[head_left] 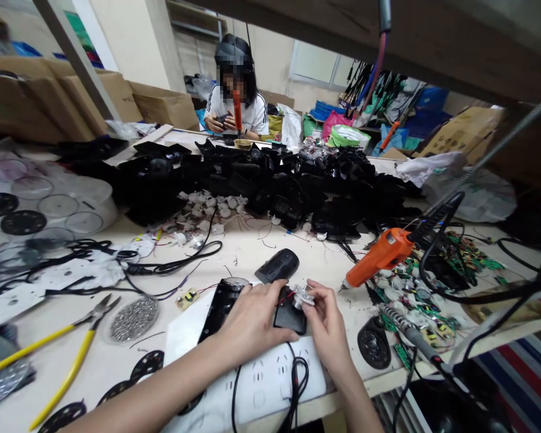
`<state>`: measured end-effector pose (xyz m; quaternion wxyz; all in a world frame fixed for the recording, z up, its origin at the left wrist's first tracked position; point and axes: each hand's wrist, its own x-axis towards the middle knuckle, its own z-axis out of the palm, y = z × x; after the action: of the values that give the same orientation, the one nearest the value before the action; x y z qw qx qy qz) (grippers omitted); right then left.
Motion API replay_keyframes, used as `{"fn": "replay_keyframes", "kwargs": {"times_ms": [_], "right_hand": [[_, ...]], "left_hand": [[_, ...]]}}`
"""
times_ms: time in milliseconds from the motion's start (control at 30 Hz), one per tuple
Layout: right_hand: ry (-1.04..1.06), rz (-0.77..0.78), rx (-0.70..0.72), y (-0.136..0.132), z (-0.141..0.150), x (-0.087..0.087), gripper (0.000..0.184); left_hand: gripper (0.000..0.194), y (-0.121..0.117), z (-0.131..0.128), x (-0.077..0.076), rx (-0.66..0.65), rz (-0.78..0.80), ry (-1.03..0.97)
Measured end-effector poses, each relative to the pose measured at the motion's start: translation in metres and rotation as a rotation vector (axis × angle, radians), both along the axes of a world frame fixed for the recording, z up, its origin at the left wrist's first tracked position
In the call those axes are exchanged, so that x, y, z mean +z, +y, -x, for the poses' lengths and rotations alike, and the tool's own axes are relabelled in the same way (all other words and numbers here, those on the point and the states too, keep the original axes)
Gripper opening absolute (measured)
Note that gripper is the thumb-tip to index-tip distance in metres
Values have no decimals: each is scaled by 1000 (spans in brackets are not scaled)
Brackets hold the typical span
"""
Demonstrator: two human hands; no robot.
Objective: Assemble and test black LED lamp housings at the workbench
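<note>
My left hand [252,313] is wrapped over a black plastic casing [293,317], with its thumb along the near edge. Between the fingertips of my right hand [327,319] is a small whitish round part [303,296] with a red wire, held just above that casing. A second black shell [278,265] lies beyond my fingers. Beside my left hand rests a glossy black piece [217,304]. Under both hands is a white power strip [264,376] with a black cable on it.
An orange electric screwdriver [379,257] hangs at the right, near circuit boards [469,255] and a soldering iron [410,334]. Yellow-handled cutters [79,343] and a dish of screws [134,320] lie left. Black housings [293,180] pile up behind. Another person [237,90] sits opposite.
</note>
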<state>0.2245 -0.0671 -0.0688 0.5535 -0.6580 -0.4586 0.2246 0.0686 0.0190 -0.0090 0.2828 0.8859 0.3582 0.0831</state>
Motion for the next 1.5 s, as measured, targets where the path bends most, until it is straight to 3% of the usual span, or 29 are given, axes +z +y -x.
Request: {"fn": "replay_keyframes", "kwargs": {"times_ms": [67, 233, 367, 533, 667, 833, 1000, 1100, 1267, 1500], "right_hand": [[-48, 32, -1, 1, 2, -3, 15], [-119, 33, -69, -4, 5, 3, 16], [-304, -42, -13, -14, 15, 13, 14], [-632, -157, 57, -27, 27, 18, 31], [-622, -301, 88, -26, 29, 23, 37], [-518, -381, 34, -17, 31, 33, 35], [-517, -412, 14, -14, 34, 34, 35], [-524, -418, 19, -15, 34, 30, 36], [-531, -441, 43, -14, 35, 27, 40], [-262, -325, 48, -13, 32, 23, 24]], "left_hand": [[83, 2, -1, -4, 16, 16, 10], [52, 21, 7, -9, 57, 86, -72], [33, 34, 21, -9, -22, 48, -94], [46, 30, 38, -2, -93, -40, -112], [49, 17, 41, 8, -171, 126, -219], [37, 8, 31, 10, 6, 401, -390], [17, 8, 26, 4, 60, 502, -492], [5, 7, 28, 2, 50, 437, -508], [4, 7, 33, 1, -11, 267, -540], [18, -10, 39, -9, -76, -170, -539]]}}
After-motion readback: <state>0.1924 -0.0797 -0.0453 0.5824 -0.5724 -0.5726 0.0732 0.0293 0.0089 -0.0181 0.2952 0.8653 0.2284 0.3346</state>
